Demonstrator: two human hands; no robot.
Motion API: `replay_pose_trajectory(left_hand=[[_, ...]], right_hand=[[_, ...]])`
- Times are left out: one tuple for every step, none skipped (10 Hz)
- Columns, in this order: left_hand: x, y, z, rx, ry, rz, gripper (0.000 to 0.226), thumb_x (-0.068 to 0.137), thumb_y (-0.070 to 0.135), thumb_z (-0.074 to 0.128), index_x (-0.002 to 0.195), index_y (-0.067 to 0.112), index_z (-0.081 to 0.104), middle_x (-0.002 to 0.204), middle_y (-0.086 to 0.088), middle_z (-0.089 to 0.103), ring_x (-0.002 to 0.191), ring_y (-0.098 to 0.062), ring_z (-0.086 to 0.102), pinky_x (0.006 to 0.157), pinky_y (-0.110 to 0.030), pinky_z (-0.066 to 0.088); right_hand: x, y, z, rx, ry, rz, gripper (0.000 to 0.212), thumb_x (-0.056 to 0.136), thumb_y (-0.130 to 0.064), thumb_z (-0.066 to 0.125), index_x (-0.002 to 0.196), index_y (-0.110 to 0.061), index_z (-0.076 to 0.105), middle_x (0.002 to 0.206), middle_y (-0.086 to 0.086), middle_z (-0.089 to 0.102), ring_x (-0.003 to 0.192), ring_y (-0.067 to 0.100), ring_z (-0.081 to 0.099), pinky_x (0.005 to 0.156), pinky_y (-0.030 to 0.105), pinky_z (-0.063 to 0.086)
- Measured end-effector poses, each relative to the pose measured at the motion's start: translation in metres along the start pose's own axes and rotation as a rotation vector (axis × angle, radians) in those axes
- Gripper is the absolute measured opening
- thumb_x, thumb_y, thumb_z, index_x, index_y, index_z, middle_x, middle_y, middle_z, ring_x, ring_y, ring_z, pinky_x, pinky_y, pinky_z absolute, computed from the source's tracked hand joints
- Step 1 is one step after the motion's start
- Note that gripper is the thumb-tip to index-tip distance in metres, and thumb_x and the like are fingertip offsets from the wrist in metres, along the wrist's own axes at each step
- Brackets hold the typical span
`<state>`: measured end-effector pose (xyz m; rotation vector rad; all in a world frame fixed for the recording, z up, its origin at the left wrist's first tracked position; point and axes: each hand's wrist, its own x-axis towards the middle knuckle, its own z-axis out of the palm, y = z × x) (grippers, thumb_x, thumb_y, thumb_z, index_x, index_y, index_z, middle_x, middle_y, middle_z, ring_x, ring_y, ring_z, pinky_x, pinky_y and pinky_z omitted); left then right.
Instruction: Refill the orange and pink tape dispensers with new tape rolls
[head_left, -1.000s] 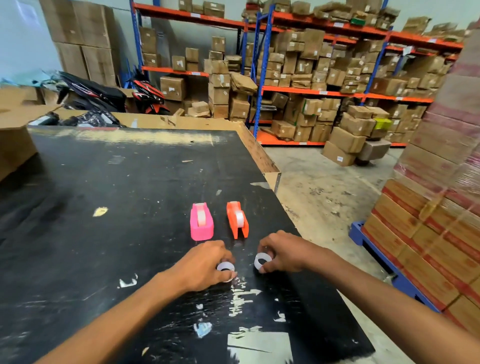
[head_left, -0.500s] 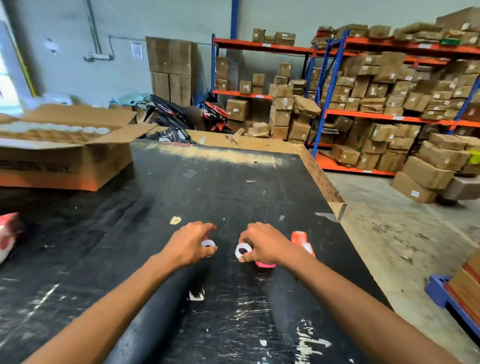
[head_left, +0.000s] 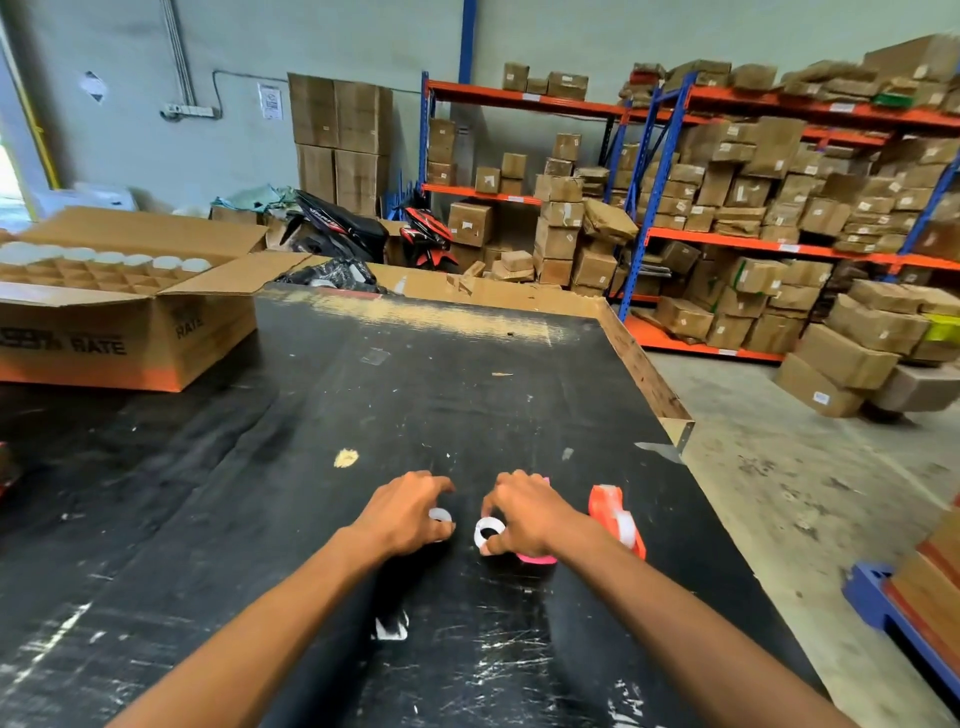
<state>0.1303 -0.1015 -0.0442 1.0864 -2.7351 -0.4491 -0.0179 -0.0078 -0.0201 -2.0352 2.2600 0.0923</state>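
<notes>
My left hand (head_left: 405, 512) holds a small white tape roll (head_left: 440, 516) above the black table (head_left: 363, 415). My right hand (head_left: 524, 512) grips a second white tape roll (head_left: 488, 531), its dark core hole facing me. The pink tape dispenser (head_left: 537, 558) lies mostly hidden under my right hand; only its lower edge and a tip show. The orange tape dispenser (head_left: 615, 517) stands on the table just right of my right wrist, with a clear tape roll in it.
An open cardboard box (head_left: 124, 312) with divider cells and white lids sits at the table's far left. The table's right edge (head_left: 670, 415) drops to a concrete floor. Shelving with cartons fills the background; a blue pallet (head_left: 872, 597) with boxes stands at right.
The view has swung left and up since a second ago. Both hands, each with a tape roll, moved forward over the table and now cover the pink dispenser. Between the last two frames little differs.
</notes>
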Motion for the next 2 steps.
replay_pose_trajectory(left_hand=[[-0.001, -0.0007, 0.0002, 0.01, -0.012, 0.012, 0.058, 0.082, 0.043, 0.063, 0.134, 0.021, 0.051, 0.126, -0.006, 0.06, 0.116, -0.027, 0.057, 0.087, -0.037, 0.046], [-0.0067, 0.0006, -0.0014, 0.02, -0.011, 0.013, 0.058, 0.082, 0.044, 0.063, 0.134, 0.021, 0.051, 0.128, -0.006, 0.058, 0.12, -0.026, 0.054, 0.09, -0.036, 0.046]], right_hand=[[0.0015, 0.0008, 0.0018, -0.009, 0.006, -0.002, 0.049, 0.075, -0.044, 0.073, 0.116, -0.018, 0.066, 0.117, 0.011, 0.059, 0.114, 0.031, 0.049, 0.095, 0.041, 0.038], [-0.0003, -0.0005, -0.0006, -0.022, -0.022, 0.013, 0.059, 0.075, -0.043, 0.073, 0.127, -0.017, 0.058, 0.123, 0.012, 0.056, 0.118, 0.032, 0.048, 0.098, 0.041, 0.038]])
